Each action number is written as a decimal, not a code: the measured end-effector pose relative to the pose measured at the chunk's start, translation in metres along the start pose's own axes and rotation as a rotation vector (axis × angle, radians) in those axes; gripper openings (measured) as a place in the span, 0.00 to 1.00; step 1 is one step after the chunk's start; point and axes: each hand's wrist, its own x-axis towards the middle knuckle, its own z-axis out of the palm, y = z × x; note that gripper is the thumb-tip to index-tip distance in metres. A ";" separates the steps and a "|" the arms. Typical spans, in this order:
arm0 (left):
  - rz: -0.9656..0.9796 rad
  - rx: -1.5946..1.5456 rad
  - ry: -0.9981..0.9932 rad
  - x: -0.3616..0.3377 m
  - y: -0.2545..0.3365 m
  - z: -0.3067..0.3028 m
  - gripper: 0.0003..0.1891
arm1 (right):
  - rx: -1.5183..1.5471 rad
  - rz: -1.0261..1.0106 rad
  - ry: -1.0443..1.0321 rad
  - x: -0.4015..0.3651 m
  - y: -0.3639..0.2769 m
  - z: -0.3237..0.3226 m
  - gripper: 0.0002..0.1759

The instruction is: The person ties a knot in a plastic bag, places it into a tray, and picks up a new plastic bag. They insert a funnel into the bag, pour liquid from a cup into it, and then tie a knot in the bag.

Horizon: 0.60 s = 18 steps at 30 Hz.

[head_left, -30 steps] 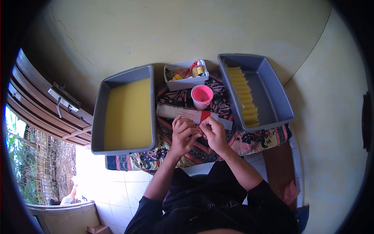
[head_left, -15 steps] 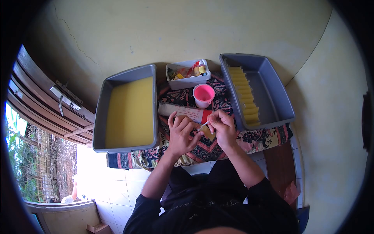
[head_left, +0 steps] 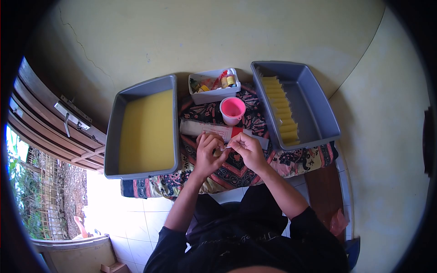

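Your right hand (head_left: 250, 153) pinches small white piece (head_left: 228, 147), frame centre; left hand (head_left: 208, 156) just beside, grip unclear; pink cup (head_left: 232, 109) above.

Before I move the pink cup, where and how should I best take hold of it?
Grip the cup by its outer wall, just below the rim, probably coming from the right with the right hand once it is free. The cup stands upright, mouth up; cloth shows on that side, while the box is behind, to the left, and the pack lies close in front.
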 end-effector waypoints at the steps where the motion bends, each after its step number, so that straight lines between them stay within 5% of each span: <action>1: 0.001 0.000 0.000 0.001 -0.001 0.000 0.13 | -0.003 0.011 0.022 -0.001 0.000 -0.003 0.07; 13: 0.051 0.066 -0.054 -0.007 -0.015 -0.008 0.12 | 0.059 0.119 0.022 -0.005 -0.006 0.002 0.06; 18: -0.132 -0.294 0.109 -0.012 -0.012 0.007 0.09 | 0.039 0.116 -0.026 -0.003 -0.013 0.005 0.05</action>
